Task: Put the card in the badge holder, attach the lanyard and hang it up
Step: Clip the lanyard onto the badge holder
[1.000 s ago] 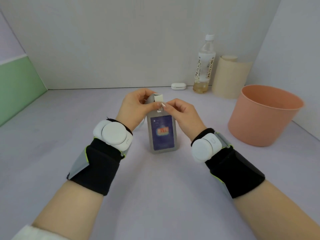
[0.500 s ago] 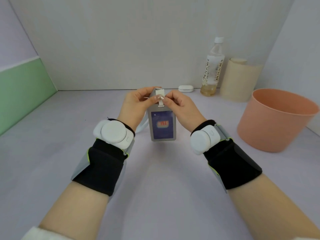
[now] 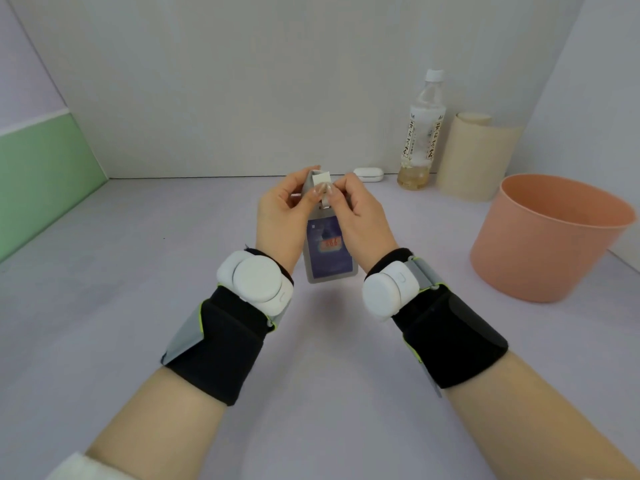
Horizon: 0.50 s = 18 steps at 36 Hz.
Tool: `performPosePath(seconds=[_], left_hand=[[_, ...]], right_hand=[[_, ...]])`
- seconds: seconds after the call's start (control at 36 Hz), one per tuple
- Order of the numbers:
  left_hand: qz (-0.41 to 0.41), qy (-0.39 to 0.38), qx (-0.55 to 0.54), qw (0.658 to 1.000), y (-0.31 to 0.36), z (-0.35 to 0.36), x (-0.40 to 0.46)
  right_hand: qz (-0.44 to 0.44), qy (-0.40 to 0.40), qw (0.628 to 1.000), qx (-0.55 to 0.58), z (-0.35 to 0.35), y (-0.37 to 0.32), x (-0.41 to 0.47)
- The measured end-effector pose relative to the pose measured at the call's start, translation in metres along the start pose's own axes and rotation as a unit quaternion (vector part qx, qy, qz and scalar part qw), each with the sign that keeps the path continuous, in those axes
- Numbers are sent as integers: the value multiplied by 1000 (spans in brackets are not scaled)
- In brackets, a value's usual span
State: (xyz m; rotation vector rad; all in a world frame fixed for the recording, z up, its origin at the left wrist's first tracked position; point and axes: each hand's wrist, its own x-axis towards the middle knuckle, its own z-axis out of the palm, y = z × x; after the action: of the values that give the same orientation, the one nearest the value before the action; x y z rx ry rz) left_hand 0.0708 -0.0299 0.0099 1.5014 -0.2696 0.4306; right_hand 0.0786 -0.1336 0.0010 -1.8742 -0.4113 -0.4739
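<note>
Your left hand and right hand, each grip pinching the lanyard clip atop the badge holder (card inside), held above the counter.

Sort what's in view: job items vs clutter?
In use:
- badge holder, card already inside
- white lanyard strap at its top
- left hand and right hand, both pinching there

Lying about:
- drink bottle
- beige roll
- pink bucket
- small white case
</note>
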Motion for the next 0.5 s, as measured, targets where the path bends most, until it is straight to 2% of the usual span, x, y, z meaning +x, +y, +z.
performPosePath(seconds=[0.25, 0.5], left_hand=[[16, 15, 58, 998, -6, 0, -1], [-35, -42, -9, 998, 5, -9, 5]], right_hand=[[-11, 14, 999, -46, 6, 2, -7], [37, 2, 997, 62, -3, -3, 2]])
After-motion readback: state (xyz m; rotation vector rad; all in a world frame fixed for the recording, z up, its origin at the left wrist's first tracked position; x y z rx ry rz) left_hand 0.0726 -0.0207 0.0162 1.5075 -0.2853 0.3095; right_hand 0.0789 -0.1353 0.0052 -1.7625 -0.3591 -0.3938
